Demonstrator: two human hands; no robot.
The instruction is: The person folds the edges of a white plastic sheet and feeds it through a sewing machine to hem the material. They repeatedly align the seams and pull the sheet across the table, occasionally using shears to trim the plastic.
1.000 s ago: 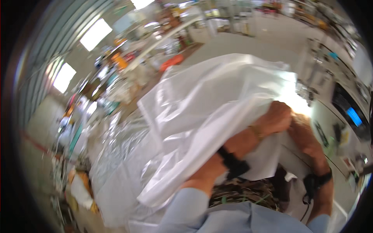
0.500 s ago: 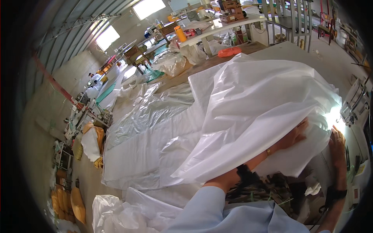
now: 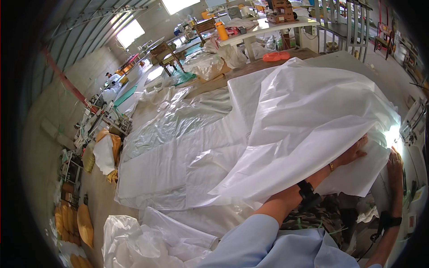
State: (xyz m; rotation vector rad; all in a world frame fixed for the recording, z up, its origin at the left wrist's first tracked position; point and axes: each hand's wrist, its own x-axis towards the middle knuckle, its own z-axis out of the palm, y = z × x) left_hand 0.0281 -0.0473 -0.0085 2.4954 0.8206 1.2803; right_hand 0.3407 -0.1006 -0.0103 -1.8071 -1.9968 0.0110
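A large, thin white plastic-like sheet [image 3: 313,102] spreads across the work surface, its near edge folded up and rumpled. My left hand [image 3: 353,153] reaches in at that raised fold, fingers stretched and lying on the sheet's lower layer. Farther right, my right hand [image 3: 394,163] rests at the sheet's right end, beside a bright lamp [image 3: 393,134]. Its fingers look extended, though glare partly washes them out. A sewing-machine-like device [image 3: 413,123] stands just beyond that hand, only partly visible. Dark bands circle both forearms.
More crumpled white sheeting [image 3: 134,243] lies at the lower left. An orange bottle [image 3: 221,31] and a brown machine [image 3: 281,11] stand on a far white table [image 3: 263,27]. A wooden stool [image 3: 163,56] is behind. Yellow rolled pieces [image 3: 67,223] sit at far left.
My left hand and forearm have moved right along the sheet, carrying the folded edge slightly the same way. The whole view has shifted a little; my right hand stays by the lamp.
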